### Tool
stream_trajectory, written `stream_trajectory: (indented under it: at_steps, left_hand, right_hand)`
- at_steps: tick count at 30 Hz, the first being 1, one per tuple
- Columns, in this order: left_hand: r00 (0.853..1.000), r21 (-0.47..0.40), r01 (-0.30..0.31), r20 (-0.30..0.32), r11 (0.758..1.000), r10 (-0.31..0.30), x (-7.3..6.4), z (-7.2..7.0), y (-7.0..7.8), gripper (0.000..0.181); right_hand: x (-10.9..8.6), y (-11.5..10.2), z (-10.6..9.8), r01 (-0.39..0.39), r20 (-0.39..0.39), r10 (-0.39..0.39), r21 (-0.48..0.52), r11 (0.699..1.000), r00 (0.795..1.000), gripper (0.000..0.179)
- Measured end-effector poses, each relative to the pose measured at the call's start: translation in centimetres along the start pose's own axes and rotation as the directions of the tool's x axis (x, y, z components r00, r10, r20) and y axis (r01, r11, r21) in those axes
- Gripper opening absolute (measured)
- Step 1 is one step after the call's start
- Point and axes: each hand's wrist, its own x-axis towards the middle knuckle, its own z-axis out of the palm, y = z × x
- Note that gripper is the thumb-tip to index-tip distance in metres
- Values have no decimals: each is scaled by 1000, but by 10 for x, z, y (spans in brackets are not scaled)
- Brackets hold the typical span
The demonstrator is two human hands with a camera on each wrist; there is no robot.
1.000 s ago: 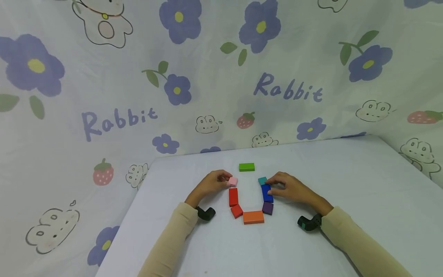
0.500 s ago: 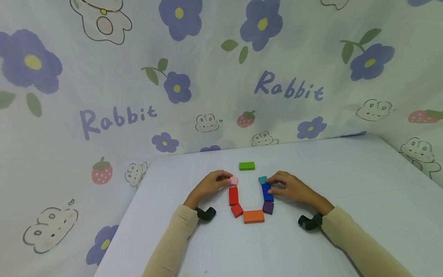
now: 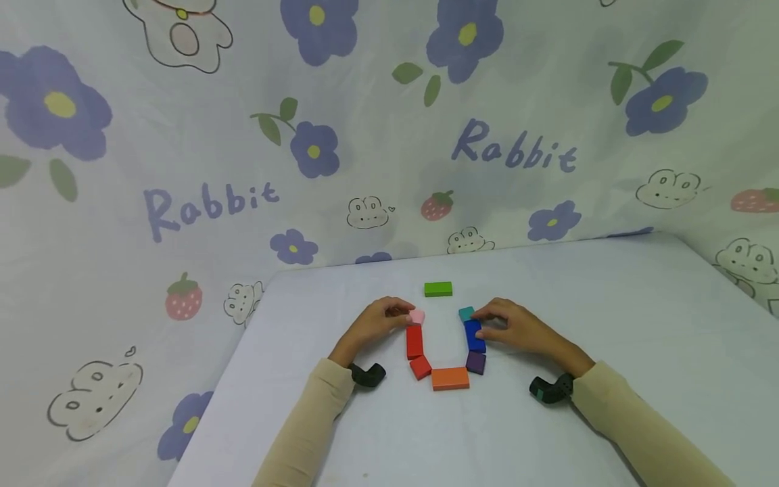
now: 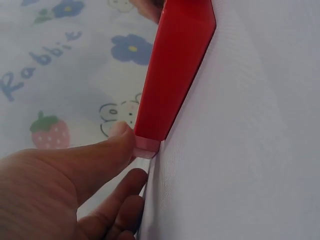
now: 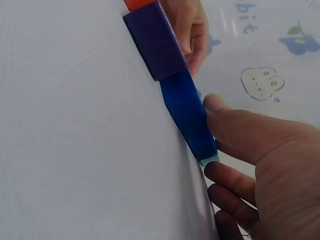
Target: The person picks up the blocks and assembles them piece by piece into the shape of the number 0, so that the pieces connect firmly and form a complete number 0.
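Note:
My left hand (image 3: 379, 320) pinches a small pink block (image 3: 416, 316) between thumb and index finger. This block sits at the far end of a long red block (image 3: 414, 342), its end right up against it. On the other side, my right hand (image 3: 517, 327) touches two blocks. Its index fingertip is at the right edge of a small teal block (image 3: 466, 314), and its thumb (image 5: 216, 103) rests on a long blue block (image 5: 192, 117). A small red block (image 3: 420, 367), an orange block (image 3: 450, 379) and a purple block (image 3: 476, 362) complete a U shape.
A green block (image 3: 438, 289) lies by itself beyond the U's open end. The blocks lie on a white-covered table (image 3: 548, 446), with a flowered cloth (image 3: 365, 101) hanging behind. Dark wrist devices (image 3: 368, 376) are on both wrists.
My left hand has brought the pink block nearer to the long red block, closing the gap between them. The right hand stays at the teal and blue blocks. The head view has shifted slightly.

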Motion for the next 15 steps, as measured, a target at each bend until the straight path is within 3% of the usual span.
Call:
stream_trajectory:
  at_steps: [15]
  left_hand:
    - [1000,-20,5,3,1000,-5,-3,0,0,27]
  right_hand:
    - [0,-1,-1,13,2,-13,5,1000,1000,44]
